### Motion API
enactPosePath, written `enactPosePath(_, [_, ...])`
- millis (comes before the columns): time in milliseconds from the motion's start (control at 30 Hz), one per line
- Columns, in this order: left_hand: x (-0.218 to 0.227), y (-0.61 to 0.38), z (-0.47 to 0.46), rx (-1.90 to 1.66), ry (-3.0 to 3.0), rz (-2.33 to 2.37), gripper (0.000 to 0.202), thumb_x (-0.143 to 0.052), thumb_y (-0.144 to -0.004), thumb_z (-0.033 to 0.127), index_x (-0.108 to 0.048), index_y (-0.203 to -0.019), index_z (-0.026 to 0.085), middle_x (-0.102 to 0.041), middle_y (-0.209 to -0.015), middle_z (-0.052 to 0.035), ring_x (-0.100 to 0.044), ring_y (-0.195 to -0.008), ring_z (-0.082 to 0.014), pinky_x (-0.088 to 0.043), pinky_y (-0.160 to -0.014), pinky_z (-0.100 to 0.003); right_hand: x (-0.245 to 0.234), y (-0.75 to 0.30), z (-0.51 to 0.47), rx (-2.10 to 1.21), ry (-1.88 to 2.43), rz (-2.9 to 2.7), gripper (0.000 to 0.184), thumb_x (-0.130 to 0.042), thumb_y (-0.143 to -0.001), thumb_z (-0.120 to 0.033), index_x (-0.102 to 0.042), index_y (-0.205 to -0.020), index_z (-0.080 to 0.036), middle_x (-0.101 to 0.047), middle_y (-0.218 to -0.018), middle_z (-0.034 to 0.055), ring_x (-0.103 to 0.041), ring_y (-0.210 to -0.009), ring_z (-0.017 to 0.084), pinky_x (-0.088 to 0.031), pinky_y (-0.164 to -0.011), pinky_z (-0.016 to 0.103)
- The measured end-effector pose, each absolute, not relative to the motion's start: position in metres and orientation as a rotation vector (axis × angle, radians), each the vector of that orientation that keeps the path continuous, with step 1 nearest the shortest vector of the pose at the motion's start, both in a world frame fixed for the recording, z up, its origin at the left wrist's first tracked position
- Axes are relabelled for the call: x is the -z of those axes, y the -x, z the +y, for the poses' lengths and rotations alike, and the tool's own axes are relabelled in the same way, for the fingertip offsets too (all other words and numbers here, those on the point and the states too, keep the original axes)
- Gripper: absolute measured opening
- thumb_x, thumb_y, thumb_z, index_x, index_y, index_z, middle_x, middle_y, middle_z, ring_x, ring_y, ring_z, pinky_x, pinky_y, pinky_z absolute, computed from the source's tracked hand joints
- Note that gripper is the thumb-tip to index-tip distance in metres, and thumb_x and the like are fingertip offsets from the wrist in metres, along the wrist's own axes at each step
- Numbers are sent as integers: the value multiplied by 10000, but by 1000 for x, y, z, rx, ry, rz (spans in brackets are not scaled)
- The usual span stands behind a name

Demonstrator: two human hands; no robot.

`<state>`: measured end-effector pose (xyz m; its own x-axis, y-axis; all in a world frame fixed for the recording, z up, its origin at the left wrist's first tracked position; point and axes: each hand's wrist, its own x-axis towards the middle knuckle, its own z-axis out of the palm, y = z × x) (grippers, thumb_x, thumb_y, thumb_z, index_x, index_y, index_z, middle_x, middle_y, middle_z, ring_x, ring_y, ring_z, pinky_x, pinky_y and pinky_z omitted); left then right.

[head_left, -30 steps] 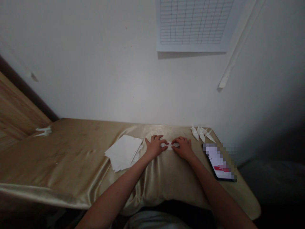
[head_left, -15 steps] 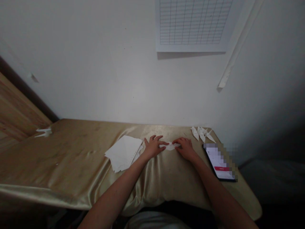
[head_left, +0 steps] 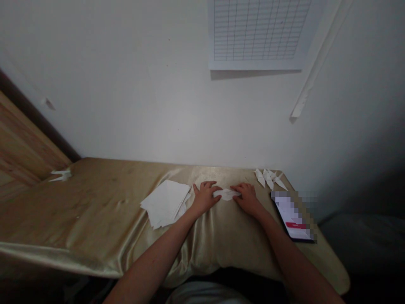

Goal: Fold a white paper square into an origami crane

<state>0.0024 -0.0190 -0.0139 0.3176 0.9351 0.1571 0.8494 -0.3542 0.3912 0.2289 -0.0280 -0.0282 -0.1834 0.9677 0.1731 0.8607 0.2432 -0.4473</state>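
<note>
A small piece of folded white paper [head_left: 227,194] lies on the gold satin cloth between my two hands. My left hand [head_left: 205,196] has thumb and forefinger closed on the paper's left end, its other fingers spread over the cloth. At the right end, my right hand [head_left: 246,195] pinches the paper between thumb and fingers. The paper's ends are hidden under my fingertips. Just left of my left hand rests a stack of white paper sheets [head_left: 166,202], loosely piled with uneven edges.
Several folded white paper figures [head_left: 268,179] lie at the back right. A phone [head_left: 292,219] with its screen lit lies right of my right forearm. Another folded paper figure [head_left: 60,175] is at the far left. The white wall [head_left: 142,105] bounds the table's back, with a gridded sheet [head_left: 256,33] on it.
My fingertips have drawn slightly apart along the folded paper, so more of its middle shows. The whole view has shifted very slightly.
</note>
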Motion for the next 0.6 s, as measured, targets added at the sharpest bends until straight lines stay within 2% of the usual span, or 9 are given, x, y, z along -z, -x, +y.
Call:
enactPosePath(100, [10,-4,-22,-546,-2346,1611,308,-690,-921,356,-702,-1226,397,-573,-1477,-23,-425,-1399,-335,-116,-1146,-797,28,-227,-26,-352,1635,-2092,330,-531,-990,-354,-717,-1255,-292,-662,-1178,79,-525,-1181,253,-303,-1102,452])
enactPosePath(200, [8,-5,-24,-585,-2362,1587,297,-687,-926,348,-703,-1219,391,-571,-1469,-24,-432,-1388,-322,-113,-1160,-772,29,-226,-24,-346,1647,-2082,335,-488,-1021,-374,-731,-1234,-285,-666,-1160,83,-544,-1155,242,-319,-1082,433])
enactPosePath(433, [9,-6,-24,-676,-2385,1556,271,-699,-922,332,-721,-1187,386,-572,-1465,-23,-431,-1386,-301,-94,-1190,-720,30,-228,-21,-342,1670,-2081,278,-546,-997,-381,-772,-1132,-290,-710,-1106,59,-567,-1126,238,-344,-1056,409])
enactPosePath(600, [8,-5,-25,-727,-2371,1571,379,-698,-925,368,-661,-1301,401,-544,-1489,-39,-431,-1396,-300,-114,-1194,-716,24,-229,-21,-383,1581,-2010,233,-603,-959,-356,-795,-1034,-249,-738,-1047,58,-604,-1076,229,-387,-1014,376])
